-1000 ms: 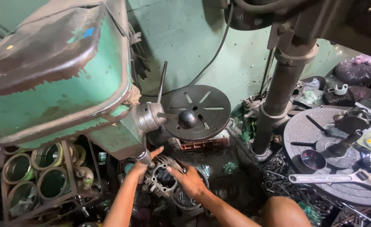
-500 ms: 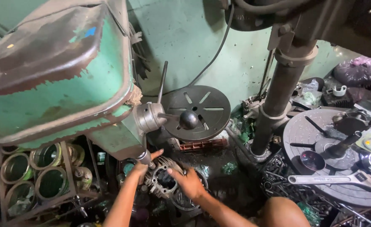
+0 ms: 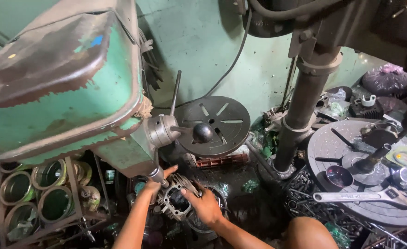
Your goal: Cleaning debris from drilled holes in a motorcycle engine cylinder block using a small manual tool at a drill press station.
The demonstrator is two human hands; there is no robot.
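Low on the cluttered floor, both my hands hold a finned grey metal engine cylinder with a dark bore. My left hand grips its upper left side, partly hidden behind the feed-handle knob of a green drill press. My right hand clasps the cylinder's right edge, fingers curled over the fins. The cylinder sits tilted, bore facing up toward me.
A round slotted drill table leans against the green wall. A thick grey column rises at right. A round machine table carries a wrench and small parts. Metal rings fill a rack at left. My knee shows at bottom.
My right hand has shifted slightly along the cylinder's right edge. The cylinder stays in the same spot between both hands.
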